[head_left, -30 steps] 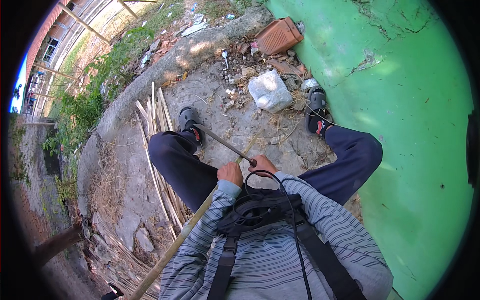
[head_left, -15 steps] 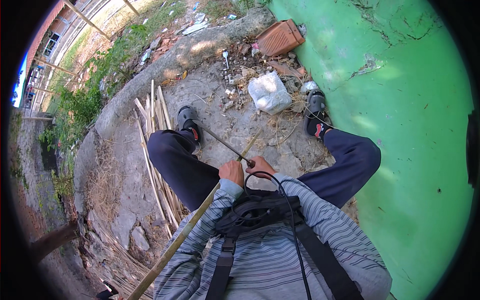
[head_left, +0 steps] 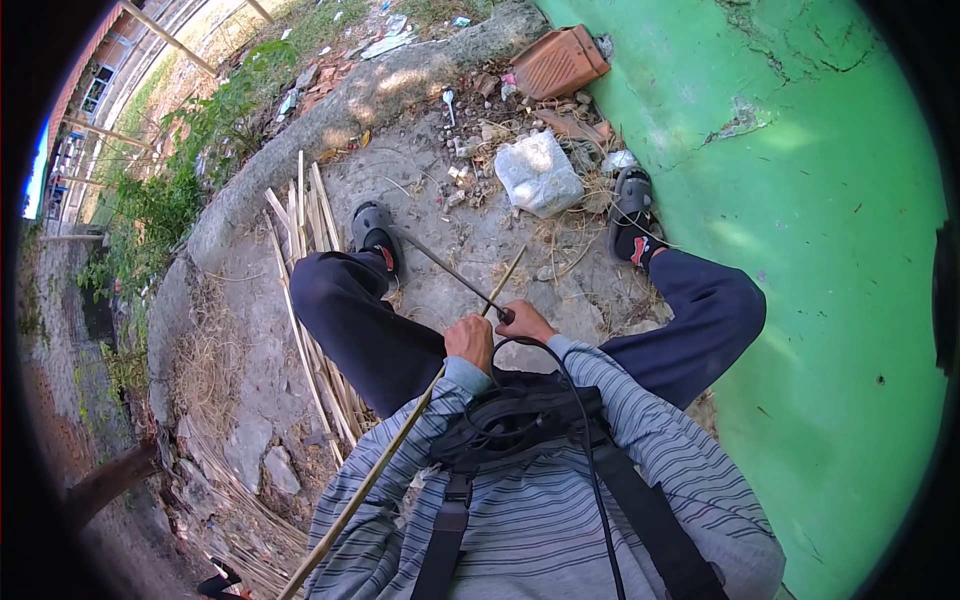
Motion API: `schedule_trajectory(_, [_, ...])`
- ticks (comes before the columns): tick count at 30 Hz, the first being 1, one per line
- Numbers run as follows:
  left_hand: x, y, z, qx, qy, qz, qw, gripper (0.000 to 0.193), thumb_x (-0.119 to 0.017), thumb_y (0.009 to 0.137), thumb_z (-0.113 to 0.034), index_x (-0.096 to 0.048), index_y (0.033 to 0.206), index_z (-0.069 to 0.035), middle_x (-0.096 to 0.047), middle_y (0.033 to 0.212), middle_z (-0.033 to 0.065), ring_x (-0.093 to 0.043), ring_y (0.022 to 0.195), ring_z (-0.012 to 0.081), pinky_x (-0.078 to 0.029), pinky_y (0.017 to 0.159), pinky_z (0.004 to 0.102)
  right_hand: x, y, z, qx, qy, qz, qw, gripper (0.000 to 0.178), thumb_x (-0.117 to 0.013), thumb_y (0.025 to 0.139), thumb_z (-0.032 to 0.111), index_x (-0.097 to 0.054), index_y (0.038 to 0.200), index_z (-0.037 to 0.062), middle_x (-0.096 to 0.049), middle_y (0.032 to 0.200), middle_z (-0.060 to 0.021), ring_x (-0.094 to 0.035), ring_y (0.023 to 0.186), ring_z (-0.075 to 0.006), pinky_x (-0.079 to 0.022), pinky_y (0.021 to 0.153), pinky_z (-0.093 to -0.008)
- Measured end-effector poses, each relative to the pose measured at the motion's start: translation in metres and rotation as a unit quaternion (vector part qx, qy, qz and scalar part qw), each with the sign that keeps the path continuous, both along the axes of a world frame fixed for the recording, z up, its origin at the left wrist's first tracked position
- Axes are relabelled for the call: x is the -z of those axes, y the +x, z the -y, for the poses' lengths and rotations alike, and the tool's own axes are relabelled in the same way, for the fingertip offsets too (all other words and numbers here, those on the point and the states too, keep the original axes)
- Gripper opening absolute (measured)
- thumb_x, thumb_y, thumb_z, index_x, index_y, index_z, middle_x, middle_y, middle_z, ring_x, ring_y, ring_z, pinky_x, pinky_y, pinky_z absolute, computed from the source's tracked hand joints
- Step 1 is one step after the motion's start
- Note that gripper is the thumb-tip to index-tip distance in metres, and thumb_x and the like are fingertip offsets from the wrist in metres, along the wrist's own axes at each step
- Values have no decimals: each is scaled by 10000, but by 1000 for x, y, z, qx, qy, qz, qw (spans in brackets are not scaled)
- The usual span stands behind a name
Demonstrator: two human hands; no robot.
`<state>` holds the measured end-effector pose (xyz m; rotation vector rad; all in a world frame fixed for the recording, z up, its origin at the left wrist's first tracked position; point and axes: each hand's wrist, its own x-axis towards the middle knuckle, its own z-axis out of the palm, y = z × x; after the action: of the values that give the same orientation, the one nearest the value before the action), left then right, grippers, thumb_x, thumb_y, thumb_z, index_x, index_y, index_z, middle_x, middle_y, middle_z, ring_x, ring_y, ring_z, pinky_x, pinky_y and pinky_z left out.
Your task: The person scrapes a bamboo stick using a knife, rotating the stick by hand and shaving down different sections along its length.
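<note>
Ground of rough grey concrete, cracked, strewn with rubble toward top. Closed off at right by green wall, its paint broken by cracks and flaked patches. Low curved kerb flanked at left by leafy plants. At upper left, slanted poles and building seen. All lit by daylight; kerb and wall dappled with sun.

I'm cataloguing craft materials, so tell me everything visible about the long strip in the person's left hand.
The long, narrow strip is yellowish-brown and looks like bamboo or wood. It slants from a thin tip, seen against the ground between the feet, through the closed left hand, then across the left sleeve and out at the picture's lower edge. Beyond that hand, a dark, narrow tool in the right hand crosses it; whether they touch is unclear.
</note>
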<state>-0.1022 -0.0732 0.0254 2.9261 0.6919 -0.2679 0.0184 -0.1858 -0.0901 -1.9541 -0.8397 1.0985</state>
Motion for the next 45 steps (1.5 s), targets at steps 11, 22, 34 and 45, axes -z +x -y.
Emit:
schedule_trajectory(11, [5,-2,8,3,28,6,1000,127,-590,894,-115,-662,808,-55,-698,694,110,-728,639,265,-567,534,374,5,0,6,6,23,-79,997,277,-756,692,226,-604,689,-5,-585,606,-98,-518,569,-168,-433,566,-376])
schedule_trajectory(22, [10,-5,11,-9,-3,-4,1000,83,-585,867,-101,-610,819,-38,-701,732,146,-730,685,306,-569,570,412,39,21,15,77,-107,-9,991,291,-758,713,269,-643,666,7,-613,599,-130,-585,549,-232,-473,570,-398])
schedule_trajectory(34, [14,-7,7,-19,-15,-20,999,100,-580,878,-111,-615,843,-24,-706,766,148,-733,708,305,-579,598,416,4,0,6,3,17,-114,993,278,-754,738,208,-580,661,6,-527,563,-34,-451,540,-120,-386,521,-352])
schedule_trajectory(45, [22,-10,6,-17,-6,-6,1000,97,-596,874,-122,-619,843,-33,-708,756,136,-728,674,314,-576,564,422,8,-3,3,11,15,-141,990,245,-730,762,191,-581,664,23,-542,585,-8,-460,562,-98,-383,532,-335])
